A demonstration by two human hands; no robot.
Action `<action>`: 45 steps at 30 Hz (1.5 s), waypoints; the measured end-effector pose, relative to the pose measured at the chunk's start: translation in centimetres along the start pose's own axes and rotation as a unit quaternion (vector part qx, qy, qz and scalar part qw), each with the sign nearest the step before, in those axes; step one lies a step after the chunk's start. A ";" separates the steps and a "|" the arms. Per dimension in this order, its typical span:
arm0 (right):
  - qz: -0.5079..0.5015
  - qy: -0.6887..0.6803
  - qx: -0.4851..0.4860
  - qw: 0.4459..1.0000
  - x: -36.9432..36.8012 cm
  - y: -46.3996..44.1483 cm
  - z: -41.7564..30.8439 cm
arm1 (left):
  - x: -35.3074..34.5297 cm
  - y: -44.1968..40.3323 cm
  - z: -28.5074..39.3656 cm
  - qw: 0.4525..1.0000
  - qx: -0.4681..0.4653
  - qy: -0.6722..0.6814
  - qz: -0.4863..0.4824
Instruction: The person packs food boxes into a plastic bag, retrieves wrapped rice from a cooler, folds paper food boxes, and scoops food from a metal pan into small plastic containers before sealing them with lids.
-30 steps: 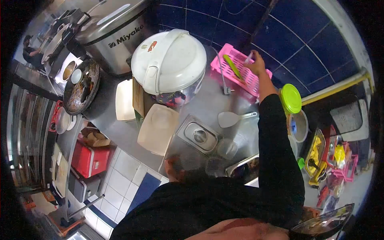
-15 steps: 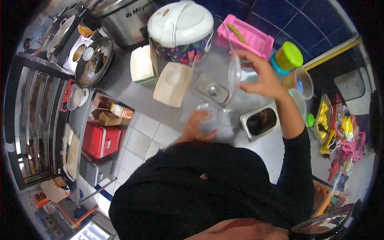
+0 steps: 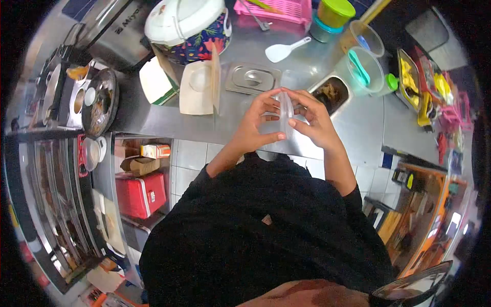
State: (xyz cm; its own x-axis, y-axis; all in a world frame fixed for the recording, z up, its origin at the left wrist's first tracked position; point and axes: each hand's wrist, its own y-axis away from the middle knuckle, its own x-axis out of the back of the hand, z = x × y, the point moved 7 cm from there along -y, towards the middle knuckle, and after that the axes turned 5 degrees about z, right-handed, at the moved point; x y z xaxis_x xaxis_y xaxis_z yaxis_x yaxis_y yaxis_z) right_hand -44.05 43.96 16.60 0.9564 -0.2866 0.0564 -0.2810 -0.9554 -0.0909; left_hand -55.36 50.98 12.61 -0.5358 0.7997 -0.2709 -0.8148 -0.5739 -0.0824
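Observation:
Between my hands, in front of my body, thin clear plastic lids [image 3: 287, 110] stand edge-on; I cannot tell how many there are. My left hand [image 3: 260, 122] curves round their left side, with fingertips at the top edge and the thumb low. My right hand [image 3: 313, 118] grips them from the right, its thumb pressed on the near face. Just beyond the hands lie a steel pan lid [image 3: 252, 78] with a recessed handle and a steel pan [image 3: 331, 95] of dark brown food.
An opened paper box [image 3: 197, 97] and another box [image 3: 157, 84] stand left, below a flowered rice cooker [image 3: 186, 30]. A white rice paddle [image 3: 286, 49] lies at the back near a pink basket [image 3: 276, 11]. Clear tubs [image 3: 364, 71] stand right; a frying pan [image 3: 99, 102] is far left.
My right hand has come down and left from near the pink basket, bringing the clear plastic to my left hand. Both hands are now on it. The view has shifted too.

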 end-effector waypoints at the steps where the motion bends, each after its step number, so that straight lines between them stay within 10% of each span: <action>1: 0.017 -0.013 -0.005 1.000 0.4 0.7 0.1 | -0.4 0.1 -0.2 1.000 0.001 0.029 -0.010; 3: 0.063 -0.046 0.021 0.997 1.7 2.3 0.3 | -1.1 0.3 -0.9 0.996 0.002 0.087 -0.030; 8: 0.253 0.015 -0.010 0.967 11.0 8.9 1.5 | -5.2 2.7 -4.1 0.959 -0.005 -0.252 -0.132; 11: 0.334 0.278 -0.151 0.888 18.1 13.3 6.1 | -8.5 4.0 -7.6 0.881 -0.012 -0.452 -0.136; 16: 0.332 0.620 -0.072 0.708 21.7 12.8 10.0 | -11.3 3.3 -12.4 0.812 -0.068 -0.579 -0.009; 20: 0.256 0.312 0.063 0.913 17.5 5.9 3.8 | -11.1 2.5 -11.9 0.871 -0.030 -0.477 0.117; 22: 0.073 0.343 0.142 0.925 13.4 2.3 4.2 | -10.0 3.0 -13.3 0.922 0.018 -0.334 0.195; 28: -0.150 0.529 0.037 0.835 9.0 -2.1 9.9 | -7.5 2.1 -12.8 0.942 0.056 -0.118 0.309; 33: -0.062 0.467 -0.014 0.882 14.1 -2.4 6.4 | -5.8 -0.2 -12.7 0.946 0.078 -0.005 0.314; 41: -0.026 0.697 0.123 0.706 13.2 -0.3 3.5 | -4.8 -3.4 -12.5 0.963 0.116 0.067 0.233; 45: 0.009 0.673 0.003 0.739 12.4 0.1 6.8 | -4.8 -3.9 -13.1 0.968 0.139 0.075 0.195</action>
State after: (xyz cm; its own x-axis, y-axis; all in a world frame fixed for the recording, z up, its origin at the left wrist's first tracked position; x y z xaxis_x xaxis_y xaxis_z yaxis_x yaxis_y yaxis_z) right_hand -31.65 40.81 10.54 0.0047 -0.1142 0.9934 -0.2893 -0.9511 -0.1080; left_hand -46.66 47.08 1.64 -0.7934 0.4853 -0.3673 -0.5964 -0.7405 0.3099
